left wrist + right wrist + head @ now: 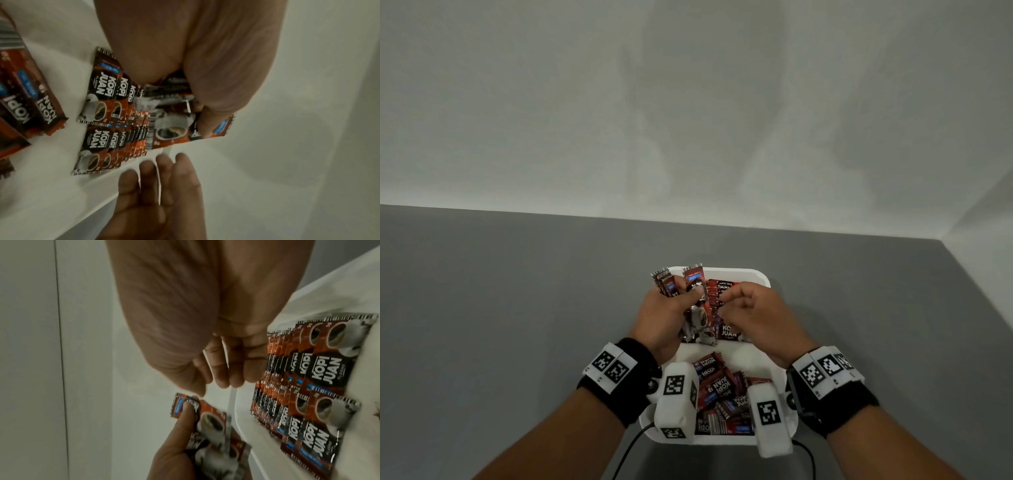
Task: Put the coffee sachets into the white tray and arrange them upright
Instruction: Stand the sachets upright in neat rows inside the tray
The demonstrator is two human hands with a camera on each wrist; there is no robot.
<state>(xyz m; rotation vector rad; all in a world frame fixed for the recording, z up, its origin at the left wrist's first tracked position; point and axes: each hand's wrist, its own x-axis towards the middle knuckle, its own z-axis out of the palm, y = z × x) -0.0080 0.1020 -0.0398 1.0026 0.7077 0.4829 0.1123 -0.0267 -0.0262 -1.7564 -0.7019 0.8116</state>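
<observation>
While the left hand (666, 310) grips a bunch of coffee sachets (697, 301) over the far left part of the white tray (760, 274), its thumb lies across the front packet and the packets' upper ends stick out past the tray's far rim in the head view. Beside it, over the same tray, the right hand (751, 313) has its fingers curled, the tips bunched just at the standing row of sachets (719, 291) that fills the tray's far end; whether they pinch a packet cannot be told from here. Nearer the person, a loose heap of sachets (717, 383) lies flat and jumbled in the tray's near end, partly behind the white marker blocks (674, 394) worn at both wrists, and the tray sits on a grey table (517, 291). From the left wrist camera, the left hand's thumb (207, 125) presses a sachet (174, 128) against the others in its grip, just beside two standing rows (98, 116) inside the tray, and the right hand's fingers (164, 172) reach toward the tray's edge with nothing visibly in them. From the right wrist camera, the right hand's fingertips (222, 374) hang curled together and hold nothing visible, near the upright rows (320, 386) in the tray, while the left hand (176, 451) clasps its blurred bundle (207, 423) just outside the tray's wall.
</observation>
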